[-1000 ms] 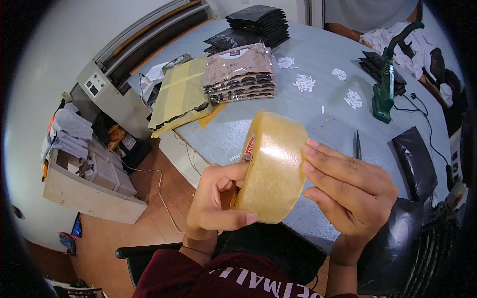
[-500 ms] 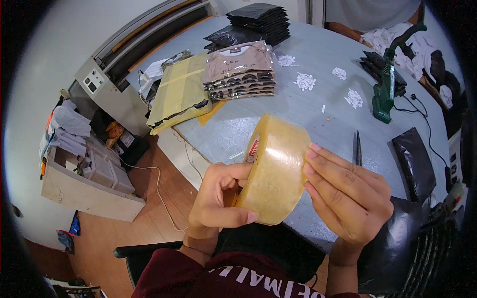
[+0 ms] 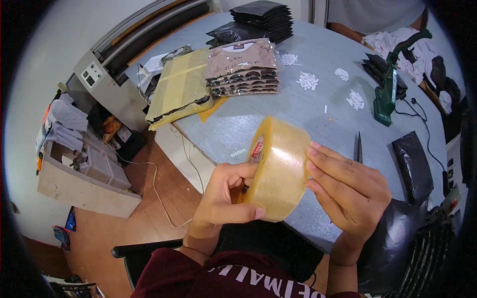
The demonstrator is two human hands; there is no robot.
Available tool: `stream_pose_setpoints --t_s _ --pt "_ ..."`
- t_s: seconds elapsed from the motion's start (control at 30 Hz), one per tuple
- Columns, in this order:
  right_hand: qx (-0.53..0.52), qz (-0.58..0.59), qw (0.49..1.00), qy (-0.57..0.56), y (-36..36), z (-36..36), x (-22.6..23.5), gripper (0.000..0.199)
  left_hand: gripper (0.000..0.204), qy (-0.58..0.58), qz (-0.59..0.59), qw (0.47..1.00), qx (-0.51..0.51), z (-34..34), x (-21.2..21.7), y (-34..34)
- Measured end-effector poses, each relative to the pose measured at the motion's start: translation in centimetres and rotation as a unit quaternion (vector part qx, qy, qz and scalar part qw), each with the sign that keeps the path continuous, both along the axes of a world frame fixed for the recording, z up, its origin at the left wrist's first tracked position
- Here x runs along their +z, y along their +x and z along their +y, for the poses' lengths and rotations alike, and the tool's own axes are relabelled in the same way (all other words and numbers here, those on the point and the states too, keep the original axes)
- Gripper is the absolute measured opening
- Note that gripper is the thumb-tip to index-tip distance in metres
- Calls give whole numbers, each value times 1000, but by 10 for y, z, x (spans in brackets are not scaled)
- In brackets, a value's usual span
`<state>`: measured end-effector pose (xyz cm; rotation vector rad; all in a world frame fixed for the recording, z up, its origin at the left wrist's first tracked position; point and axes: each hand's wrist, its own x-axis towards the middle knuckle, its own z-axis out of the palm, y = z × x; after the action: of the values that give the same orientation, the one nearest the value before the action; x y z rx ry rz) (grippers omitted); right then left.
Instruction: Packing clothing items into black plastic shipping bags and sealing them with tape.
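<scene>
A wide roll of yellowish clear packing tape [image 3: 283,171] is held up in front of me, above the near edge of the table. My left hand [image 3: 226,193] grips it from the left, with fingers in the core and the thumb across the lower edge of its outer face. At the other side, the fingertips of my right hand [image 3: 350,191] are pressed together against the roll's right edge. The right thumb is hidden from view. No loose tape end can be made out.
On the grey table [image 3: 318,119] are bagged brown shirts [image 3: 243,67], a yellow-wrapped parcel [image 3: 181,87], stacked black packages [image 3: 261,22] and piles of white slips [image 3: 308,80]. Farther right are a green corded tool [image 3: 386,99], dark pointed scissors [image 3: 358,148] and a black pouch [image 3: 413,166].
The view has shifted slightly. Both hands keep their places on the tape roll, which has turned a little; the right fingertips stay at its edge.
</scene>
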<state>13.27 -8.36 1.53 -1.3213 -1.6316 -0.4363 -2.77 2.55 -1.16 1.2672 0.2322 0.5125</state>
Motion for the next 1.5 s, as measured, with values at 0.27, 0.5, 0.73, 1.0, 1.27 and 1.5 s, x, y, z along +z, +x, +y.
stream_pose_setpoints --t_s 0.27,0.5,0.73,1.0,1.27,1.5 --pt "2 35 995 -92 15 3 -11 17 49 -34 -19 997 -63 17 -48 22" --pt "-126 17 975 -182 7 -20 -48 13 49 -107 -4 983 -151 13 -112 47" --pt "-120 30 962 -241 11 -23 -73 14 54 -137 -10 985 -109 -10 -141 56" --pt "-175 -60 954 -237 -1 -24 -78 16 53 -23 -4 995 -98 -13 -133 62" --pt "-157 240 922 -261 1 -38 -81 17 46 -59 49 990 -120 -8 -128 59" --pt "-161 270 920 -234 -6 -34 -85 17 45 -73 35 991 -106 -10 -122 60"
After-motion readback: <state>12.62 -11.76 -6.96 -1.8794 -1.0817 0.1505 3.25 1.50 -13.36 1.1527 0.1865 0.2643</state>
